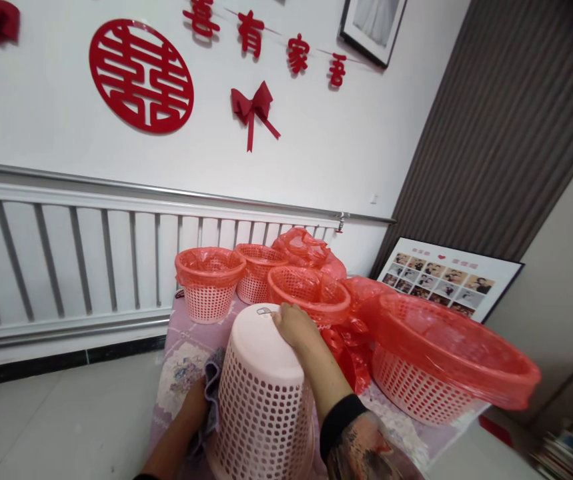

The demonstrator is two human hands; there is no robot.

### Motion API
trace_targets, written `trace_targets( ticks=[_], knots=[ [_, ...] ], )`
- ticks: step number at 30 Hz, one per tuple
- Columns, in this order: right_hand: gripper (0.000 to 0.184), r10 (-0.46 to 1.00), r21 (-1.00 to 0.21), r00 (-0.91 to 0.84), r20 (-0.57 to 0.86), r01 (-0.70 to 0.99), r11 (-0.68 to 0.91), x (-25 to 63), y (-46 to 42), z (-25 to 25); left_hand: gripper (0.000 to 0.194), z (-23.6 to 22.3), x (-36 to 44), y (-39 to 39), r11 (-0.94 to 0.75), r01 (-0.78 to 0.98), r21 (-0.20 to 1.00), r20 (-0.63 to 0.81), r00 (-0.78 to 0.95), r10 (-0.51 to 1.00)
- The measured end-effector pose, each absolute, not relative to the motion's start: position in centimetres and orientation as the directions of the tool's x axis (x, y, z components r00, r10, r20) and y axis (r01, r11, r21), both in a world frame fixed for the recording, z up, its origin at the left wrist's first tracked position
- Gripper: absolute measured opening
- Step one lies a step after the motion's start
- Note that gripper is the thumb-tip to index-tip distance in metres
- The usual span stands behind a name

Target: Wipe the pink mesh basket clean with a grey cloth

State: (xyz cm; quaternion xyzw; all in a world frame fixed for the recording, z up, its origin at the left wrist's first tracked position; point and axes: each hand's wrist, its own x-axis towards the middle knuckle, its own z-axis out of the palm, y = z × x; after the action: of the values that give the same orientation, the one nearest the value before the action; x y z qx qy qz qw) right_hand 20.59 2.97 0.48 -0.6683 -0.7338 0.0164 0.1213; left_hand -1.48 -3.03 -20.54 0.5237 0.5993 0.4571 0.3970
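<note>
Gripping the upturned basket (263, 393) by its pale base with the right hand (300, 328), thumb side on top and fingers bent over the far edge, partly out of sight. Holding a grey-purple cloth (213, 403) to the basket's left side with the left hand (196, 405); unable to tell how those fingers close, being hidden by the cloth. Keeping the basket tilted over the near part of the table (181, 333).

Crowded just beyond the right hand by a lined middle basket (311, 303), and beside the forearm by crumpled red plastic (361, 363). Hemmed in at right by a wide basket (429, 377), at back by a puffed red bundle (302, 247), at back left by two small baskets (210, 300).

Counting four upright baskets with red liners, one upturned, one cloth.

Covered with lilac flowered fabric. Backed by a white radiator (96, 260) and white wall (316, 147), hung with one round red emblem (141, 77), two red bows (252, 105), four clear red characters (297, 53) and one framed picture (373, 27). Closed at right by dark ribbed panelling (491, 133), with one photo board (449, 275) before it. Floored in pale tile (66, 420).
</note>
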Motion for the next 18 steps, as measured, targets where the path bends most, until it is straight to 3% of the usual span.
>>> trace_targets(
  ticks=[4,11,15,18],
  knots=[
    [0.042,0.983,-0.188,-0.089,0.159,0.975,0.119,20.6,2.9,0.6,0.041,-19.3,-0.9,-4.1,0.086,0.259,0.962,-0.039,-0.182,0.982],
    [0.042,0.981,-0.188,-0.101,0.163,0.973,0.131,20.6,2.8,0.6,0.047,-11.3,1.2,-7.1,0.015,0.200,0.980,0.040,-0.267,0.963],
    [0.042,0.981,-0.183,-0.111,0.159,0.973,0.140,20.7,2.9,0.6,0.059,-9.4,2.9,-7.4,-0.254,0.205,0.945,0.303,-0.264,0.916],
    [0.041,0.980,-0.185,-0.123,0.155,0.971,0.151,20.7,3.0,0.6,0.070,-11.5,4.2,-7.3,-0.403,0.199,0.893,0.445,-0.266,0.855]
  ],
)
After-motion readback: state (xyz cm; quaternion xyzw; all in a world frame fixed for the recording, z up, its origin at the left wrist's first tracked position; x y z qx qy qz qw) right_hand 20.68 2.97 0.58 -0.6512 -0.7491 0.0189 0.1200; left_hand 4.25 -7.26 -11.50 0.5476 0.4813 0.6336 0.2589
